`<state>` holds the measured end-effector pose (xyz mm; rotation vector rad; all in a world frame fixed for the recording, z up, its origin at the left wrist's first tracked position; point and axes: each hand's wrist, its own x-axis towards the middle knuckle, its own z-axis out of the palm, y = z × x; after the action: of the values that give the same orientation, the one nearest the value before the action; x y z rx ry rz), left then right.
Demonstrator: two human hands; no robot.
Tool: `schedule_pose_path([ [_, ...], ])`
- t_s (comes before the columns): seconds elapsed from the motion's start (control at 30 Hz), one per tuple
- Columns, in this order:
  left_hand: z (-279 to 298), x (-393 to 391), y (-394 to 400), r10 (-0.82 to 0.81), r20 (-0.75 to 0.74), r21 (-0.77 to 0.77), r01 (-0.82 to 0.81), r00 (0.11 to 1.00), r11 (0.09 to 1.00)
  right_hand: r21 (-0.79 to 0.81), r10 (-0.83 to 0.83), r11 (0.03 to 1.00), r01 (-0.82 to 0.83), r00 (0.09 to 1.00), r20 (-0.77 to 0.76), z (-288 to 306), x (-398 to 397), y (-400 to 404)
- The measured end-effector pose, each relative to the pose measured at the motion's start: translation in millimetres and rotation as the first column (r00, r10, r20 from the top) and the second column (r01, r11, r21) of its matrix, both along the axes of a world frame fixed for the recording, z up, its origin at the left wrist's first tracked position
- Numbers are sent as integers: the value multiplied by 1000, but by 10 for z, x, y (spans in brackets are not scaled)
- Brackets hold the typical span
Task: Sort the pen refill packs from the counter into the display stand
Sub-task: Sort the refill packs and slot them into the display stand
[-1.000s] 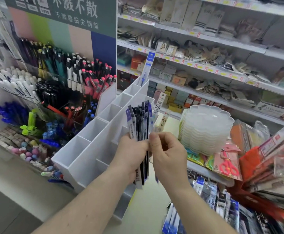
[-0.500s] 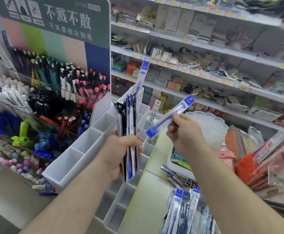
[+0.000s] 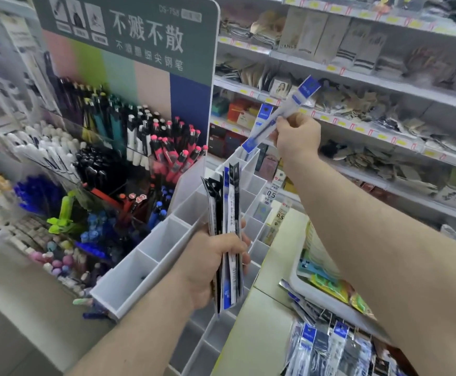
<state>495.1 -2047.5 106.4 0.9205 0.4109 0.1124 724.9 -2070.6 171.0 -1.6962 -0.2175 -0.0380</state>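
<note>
Head view: my right hand (image 3: 297, 137) pinches one blue-headed clear refill pack (image 3: 278, 118), tip over the white compartmented display stand's (image 3: 164, 240) top slot; left hand (image 3: 213, 264) grips the bundle of packs (image 3: 228, 234). I'd lower it upright.

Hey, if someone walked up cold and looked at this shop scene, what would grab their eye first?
Probably the right hand raised at upper centre, pinching one blue refill pack tilted over the far end of the white stand. Next, the left hand low in the middle, gripping a bundle of packs upright in front of the stand. Behind on the left, a green sign tops rows of colourful pens.
</note>
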Motion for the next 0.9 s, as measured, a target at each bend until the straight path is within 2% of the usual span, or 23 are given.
schedule_pose_path([
  [0.1,-21,0,11,5,6,5,-5,1000,1000,-181,47,983,-28,994,103,-5,25,69],
  [0.23,-36,3,12,-3,8,6,3,1000,1000,-291,64,957,-7,981,185,67,97,69],
  [0.3,-41,9,7,-7,2,1,7,1000,1000,-364,119,930,-54,980,157,51,130,83],
  [0.43,-45,9,-13,-8,-10,12,8,1000,1000,-541,233,817,-201,972,-11,-96,79,89],
  [0.57,-44,-8,-7,-4,-23,23,5,1000,1000,-492,200,851,-181,980,-15,-205,20,-28],
  [0.7,-35,-18,-18,-42,-2,-40,41,999,998,-324,118,937,-134,991,-69,-215,-191,-294],
  [0.8,-22,-32,-38,-98,34,-162,102,995,981,-182,217,952,-246,962,-166,-194,-671,-602],
  [0.9,-28,-52,-55,-160,85,-233,176,983,956,-116,331,927,-357,923,-196,-205,-1182,-923],
])
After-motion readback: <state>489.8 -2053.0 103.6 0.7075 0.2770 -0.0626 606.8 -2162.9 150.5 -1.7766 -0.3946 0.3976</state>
